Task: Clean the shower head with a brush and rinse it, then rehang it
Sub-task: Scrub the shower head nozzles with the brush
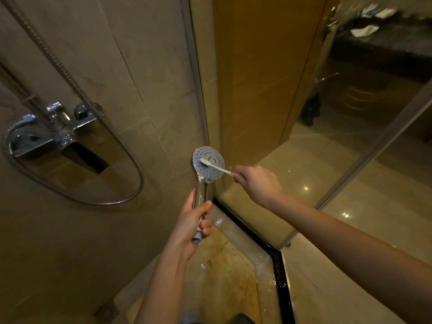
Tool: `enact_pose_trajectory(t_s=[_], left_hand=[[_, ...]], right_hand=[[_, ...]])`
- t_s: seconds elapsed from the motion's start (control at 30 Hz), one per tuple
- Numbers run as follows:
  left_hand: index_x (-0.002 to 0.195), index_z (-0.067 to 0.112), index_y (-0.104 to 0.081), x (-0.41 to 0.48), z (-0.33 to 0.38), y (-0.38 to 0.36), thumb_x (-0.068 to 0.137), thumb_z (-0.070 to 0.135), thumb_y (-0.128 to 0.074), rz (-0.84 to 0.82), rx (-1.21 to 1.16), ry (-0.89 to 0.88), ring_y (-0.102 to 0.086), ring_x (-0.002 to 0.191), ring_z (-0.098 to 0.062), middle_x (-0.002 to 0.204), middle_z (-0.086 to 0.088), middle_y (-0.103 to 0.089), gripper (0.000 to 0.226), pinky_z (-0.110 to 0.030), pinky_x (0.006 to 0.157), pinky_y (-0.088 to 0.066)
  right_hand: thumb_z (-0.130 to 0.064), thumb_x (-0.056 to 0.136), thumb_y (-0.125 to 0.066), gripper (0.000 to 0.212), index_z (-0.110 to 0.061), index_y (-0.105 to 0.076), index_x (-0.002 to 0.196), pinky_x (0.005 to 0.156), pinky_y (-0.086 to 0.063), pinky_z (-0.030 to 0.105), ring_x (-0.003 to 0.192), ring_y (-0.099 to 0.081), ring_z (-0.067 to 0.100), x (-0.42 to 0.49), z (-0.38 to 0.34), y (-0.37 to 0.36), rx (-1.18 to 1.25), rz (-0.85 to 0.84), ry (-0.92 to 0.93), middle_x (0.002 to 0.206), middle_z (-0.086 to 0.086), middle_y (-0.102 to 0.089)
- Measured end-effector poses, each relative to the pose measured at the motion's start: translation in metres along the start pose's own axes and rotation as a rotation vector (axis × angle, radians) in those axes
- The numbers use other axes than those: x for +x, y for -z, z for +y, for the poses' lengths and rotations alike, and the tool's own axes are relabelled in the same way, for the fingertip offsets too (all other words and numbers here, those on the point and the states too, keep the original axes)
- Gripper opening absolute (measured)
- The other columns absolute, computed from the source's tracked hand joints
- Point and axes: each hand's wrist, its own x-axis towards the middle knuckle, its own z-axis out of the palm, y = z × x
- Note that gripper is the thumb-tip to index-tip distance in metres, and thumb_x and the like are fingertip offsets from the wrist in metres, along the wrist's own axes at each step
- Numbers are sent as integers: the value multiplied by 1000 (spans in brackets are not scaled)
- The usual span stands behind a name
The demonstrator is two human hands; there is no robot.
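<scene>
The tiled wall [117, 54] fills the left of the frame and the glass [350, 136] the right, with the hose [142, 181] looping below the mixer [58, 136] at mid left. Near the centre, the left hand [191, 220] has its fingers wrapped round the handle of the shower head [210, 153], whose face is turned up. Just right of it, the right hand [257, 183] pinches the white brush [217, 168], its bristles resting on that face.

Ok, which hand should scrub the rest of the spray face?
Right. The right hand pinches the brush, its bristles on the shower head face. The left hand grips the handle, steadying it.
</scene>
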Motion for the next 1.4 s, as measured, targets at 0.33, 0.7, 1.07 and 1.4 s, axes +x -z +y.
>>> enact_pose_trajectory(t_s=[0.33, 0.7, 1.07, 1.4], left_hand=[[128, 33, -43, 3, 6, 16, 93, 2, -45, -54, 32, 29, -32, 33, -2, 68, -2, -39, 47, -14, 29, -26], [141, 34, -35, -3, 9, 37, 93, 2, -46, -69, 110, -5, -33, 34, -3, 67, -3, -40, 59, -16, 30, -28], [138, 33, -39, -9, 17, 57, 93, 2, -45, -72, 94, -37, -33, 35, -3, 64, -1, -40, 54, -15, 31, -28], [134, 28, -44, -9, 14, 56, 91, 2, -46, -111, -87, 39, -31, 33, -1, 64, 0, -40, 50, -13, 28, -26]], right_hand=[[-44, 99, -37, 32, -23, -55, 82, 57, -38, 29, 73, -56, 19, 13, -15, 4, 79, 31, -131, 71, -6, -55], [-38, 98, -44, 33, -21, -60, 74, 64, -49, 39, 67, -59, 22, 18, -30, 1, 224, 81, -211, 65, -4, -57], [-41, 99, -41, 32, -25, -54, 75, 53, -42, 28, 62, -55, 13, 11, -52, 0, 84, 18, -88, 65, -8, -54], [-43, 99, -39, 33, -25, -55, 77, 64, -50, 36, 71, -59, 20, 15, -44, 11, 48, 42, -130, 67, -6, -55]])
